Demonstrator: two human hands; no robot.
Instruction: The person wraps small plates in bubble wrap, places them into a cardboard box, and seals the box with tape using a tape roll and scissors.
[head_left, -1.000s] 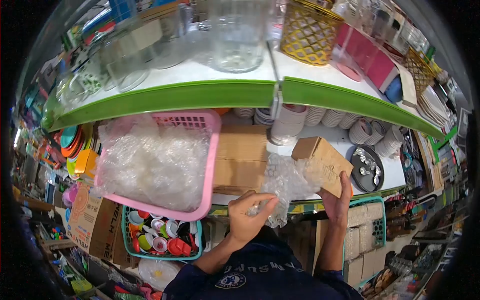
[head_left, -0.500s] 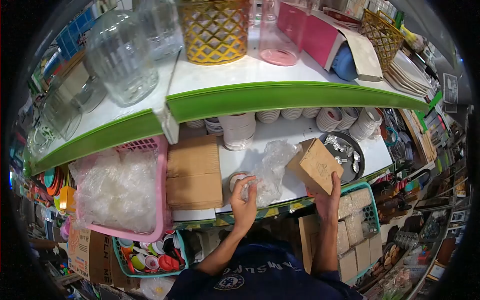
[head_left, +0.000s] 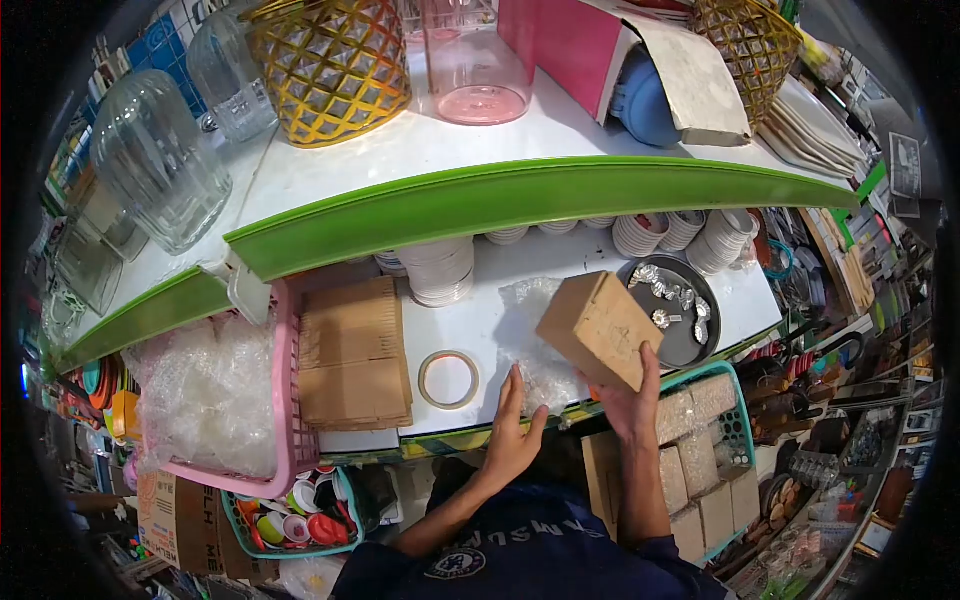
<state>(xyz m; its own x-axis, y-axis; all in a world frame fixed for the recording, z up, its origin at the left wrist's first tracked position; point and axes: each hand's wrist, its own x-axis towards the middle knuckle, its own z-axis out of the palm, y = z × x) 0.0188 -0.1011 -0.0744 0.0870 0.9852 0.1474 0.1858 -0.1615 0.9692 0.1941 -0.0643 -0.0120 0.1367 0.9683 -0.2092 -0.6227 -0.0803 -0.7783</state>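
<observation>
My right hand [head_left: 632, 405] grips a small brown cardboard box [head_left: 605, 328] from its lower right side, tilted above the counter. Near the counter's front edge, my left hand [head_left: 513, 443] is open with fingers apart, holding nothing. Crumpled clear bubble wrap [head_left: 530, 345] lies behind my left hand, partly hidden by the box. A roll of tape [head_left: 425, 385] rests flat on the white counter [head_left: 478, 325], left of the bubble wrap. Flattened cardboard pieces [head_left: 350, 350] are stacked farther left.
A pink basket [head_left: 287, 390] full of bubble wrap stands at the left. Behind are stacked white cups [head_left: 440, 272] and a dark round pan [head_left: 690, 345] with silvery pieces. A green-edged shelf [head_left: 540, 200] overhangs the counter. A teal basket [head_left: 735, 385] of boxes sits low right.
My left hand has moved down and away from the bubble wrap and tape, so the tape roll shows fully. The box, still in my right hand, appears slightly farther left as the view shifts.
</observation>
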